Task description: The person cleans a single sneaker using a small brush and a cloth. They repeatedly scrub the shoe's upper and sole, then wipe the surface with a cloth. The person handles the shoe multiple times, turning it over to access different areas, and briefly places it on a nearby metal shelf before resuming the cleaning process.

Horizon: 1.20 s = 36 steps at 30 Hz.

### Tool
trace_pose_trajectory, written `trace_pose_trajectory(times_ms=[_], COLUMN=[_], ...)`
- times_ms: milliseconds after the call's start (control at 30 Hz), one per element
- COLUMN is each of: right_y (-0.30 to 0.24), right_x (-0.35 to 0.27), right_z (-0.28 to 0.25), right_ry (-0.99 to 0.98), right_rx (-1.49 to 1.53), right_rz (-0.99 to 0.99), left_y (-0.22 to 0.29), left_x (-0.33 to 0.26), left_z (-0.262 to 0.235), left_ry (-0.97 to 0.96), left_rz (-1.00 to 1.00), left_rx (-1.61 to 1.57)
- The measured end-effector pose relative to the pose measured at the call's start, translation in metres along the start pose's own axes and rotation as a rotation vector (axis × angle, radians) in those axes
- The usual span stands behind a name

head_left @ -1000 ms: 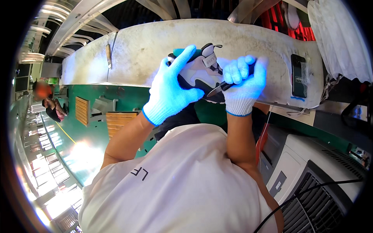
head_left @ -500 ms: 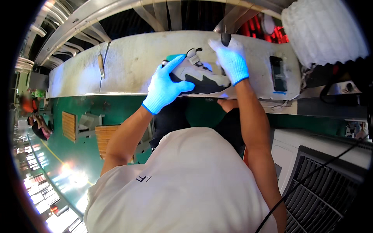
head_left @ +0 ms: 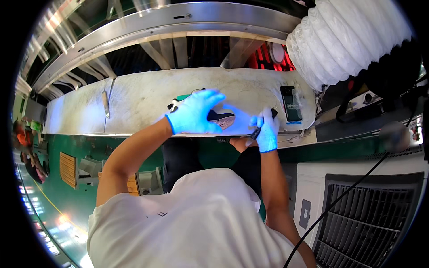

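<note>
A low shoe [head_left: 227,120] with a dark upper and a pinkish patterned part lies on the pale bench, largely covered by my left hand [head_left: 194,112]. This hand wears a white knit glove with a blue cuff, lit bright blue. Its fingers are stretched out and spread across the shoe, thumb on the near side; whether it presses on it I cannot tell. A teal piece [head_left: 183,97] shows past the back of the hand. Beside the shoe's right end, my gloved right hand [head_left: 268,132] is closed round a black torch-like stick [head_left: 255,133]. Blue light falls between them.
A dark phone [head_left: 291,103] lies at the bench's right, and a wooden-handled tool [head_left: 106,104] at the left. Behind the bench [head_left: 138,96] runs a metal-framed machine. A white ribbed duct [head_left: 344,42] hangs at upper right; a black cable [head_left: 339,210] crosses the lower right.
My right hand has come down toward the bench's near edge with the black stick. My left hand's fingers have spread over the shoe, which shows a different side. The view has tilted.
</note>
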State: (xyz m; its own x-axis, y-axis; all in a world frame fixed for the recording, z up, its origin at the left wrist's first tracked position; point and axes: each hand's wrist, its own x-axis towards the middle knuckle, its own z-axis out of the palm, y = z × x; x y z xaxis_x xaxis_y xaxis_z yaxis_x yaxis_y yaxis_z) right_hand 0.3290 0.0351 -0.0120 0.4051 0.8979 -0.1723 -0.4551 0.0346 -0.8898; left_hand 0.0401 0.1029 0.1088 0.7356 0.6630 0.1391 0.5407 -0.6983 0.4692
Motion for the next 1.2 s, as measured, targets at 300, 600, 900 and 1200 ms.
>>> trace_pose_trajectory(times_ms=[300, 600, 900, 1200], right_y=[0.033, -0.029, 0.053, 0.060], right_x=[0.028, 0.046, 0.113, 0.116], right_z=[0.080, 0.111, 0.118, 0.090], right_ry=[0.005, -0.375, -0.578, -0.357], right_rx=[0.275, -0.284, -0.656, -0.660], right_rz=[0.234, 0.526, 0.267, -0.089], left_y=[-0.015, -0.016, -0.011, 0.036], left_x=[0.018, 0.024, 0.034, 0.019], left_z=[0.036, 0.042, 0.035, -0.005], left_ry=[-0.052, -0.081, -0.139, -0.107], left_rz=[0.001, 0.055, 0.084, 0.170], left_rx=[-0.039, 0.080, 0.041, 0.092])
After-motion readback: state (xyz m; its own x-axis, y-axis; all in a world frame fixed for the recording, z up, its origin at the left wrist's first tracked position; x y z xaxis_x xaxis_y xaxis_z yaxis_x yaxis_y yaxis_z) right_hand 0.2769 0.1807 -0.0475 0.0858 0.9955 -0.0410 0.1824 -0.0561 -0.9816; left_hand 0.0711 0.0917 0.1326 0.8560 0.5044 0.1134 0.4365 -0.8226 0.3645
